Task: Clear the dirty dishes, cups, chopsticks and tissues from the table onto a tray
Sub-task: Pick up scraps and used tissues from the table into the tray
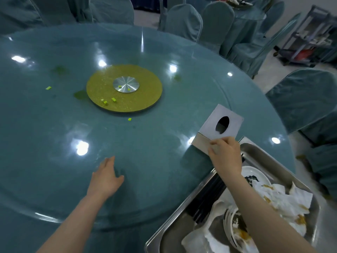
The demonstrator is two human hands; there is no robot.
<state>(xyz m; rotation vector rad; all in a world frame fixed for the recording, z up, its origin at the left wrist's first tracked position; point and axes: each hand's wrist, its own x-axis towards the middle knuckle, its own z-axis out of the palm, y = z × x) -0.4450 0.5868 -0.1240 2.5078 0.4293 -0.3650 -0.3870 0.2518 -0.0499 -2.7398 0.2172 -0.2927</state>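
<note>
Right hand (223, 154) pinching tissue box (219, 127) (left (106, 177) spread)

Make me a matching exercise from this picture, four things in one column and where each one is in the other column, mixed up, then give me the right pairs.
Things:
1. tissue box
2. chopsticks
3. metal disc
4. left hand

Places:
A. at the centre of the gold turntable
B. open over bare table
C. gripped by the right hand
D. lying in the steel tray

Pairs: 1-C, 2-D, 3-A, 4-B
</note>
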